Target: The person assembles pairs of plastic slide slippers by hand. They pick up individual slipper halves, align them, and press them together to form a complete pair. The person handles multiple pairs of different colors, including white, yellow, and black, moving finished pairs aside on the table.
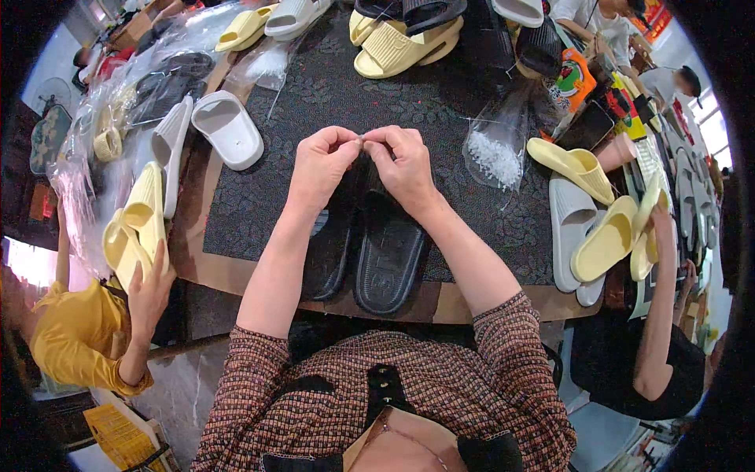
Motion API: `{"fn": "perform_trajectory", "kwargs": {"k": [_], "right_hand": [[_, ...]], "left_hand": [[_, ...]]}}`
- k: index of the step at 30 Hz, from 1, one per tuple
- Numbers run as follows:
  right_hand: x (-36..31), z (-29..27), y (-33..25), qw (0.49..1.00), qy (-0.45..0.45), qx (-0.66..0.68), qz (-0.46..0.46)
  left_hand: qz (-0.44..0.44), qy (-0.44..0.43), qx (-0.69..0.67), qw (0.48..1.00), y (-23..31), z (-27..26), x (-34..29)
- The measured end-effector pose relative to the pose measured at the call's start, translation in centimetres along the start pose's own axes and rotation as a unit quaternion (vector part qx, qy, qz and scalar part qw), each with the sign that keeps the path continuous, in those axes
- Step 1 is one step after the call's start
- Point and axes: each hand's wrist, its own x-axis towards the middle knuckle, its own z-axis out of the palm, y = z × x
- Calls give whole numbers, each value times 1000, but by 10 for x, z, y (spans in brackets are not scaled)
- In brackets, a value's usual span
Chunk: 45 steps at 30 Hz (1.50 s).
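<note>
Dark patterned matting (314,102) covers the worktable, its brown edge (440,307) running just in front of the seated person. Nearest that edge lies a pair of black slippers (385,252), soles ribbed and matte, side by side and touching, toes pointing away from the person. Above their far ends the left hand (318,165) and right hand (405,165) meet, thumb and forefinger of each pinched together on something too small to make out. Bare matting lies open to the left of the slippers and beyond the hands. To the right stands a clear bag of white bits (495,153), then yellow and white slippers (590,228) crowding that side. A white slipper (228,130) lies to the left. At the far rim sit more yellow slippers (401,43). A co-worker's hand (149,291) grips a yellow pair (138,228) at the left edge.
</note>
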Motion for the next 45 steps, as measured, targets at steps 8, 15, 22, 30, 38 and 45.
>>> {"fn": "perform_trajectory", "kwargs": {"k": [8, 15, 22, 30, 38, 45], "right_hand": [[-1, 2, 5, 996, 8, 58, 74], [0, -1, -1, 998, -16, 27, 46], [-1, 0, 1, 1000, -4, 10, 14], [-1, 0, 0, 1000, -10, 13, 11], [0, 0, -1, 1000, -8, 5, 13], [-1, -2, 0, 999, -26, -4, 26]], "left_hand": [[-28, -8, -29, 999, -1, 0, 3], [-37, -7, -66, 997, -1, -3, 3], [-43, 1, -70, 997, -1, -2, 3], [-25, -4, -66, 997, -6, -4, 5], [-21, -9, -86, 996, -7, -4, 5], [-31, -3, -71, 997, -5, -3, 4]]}}
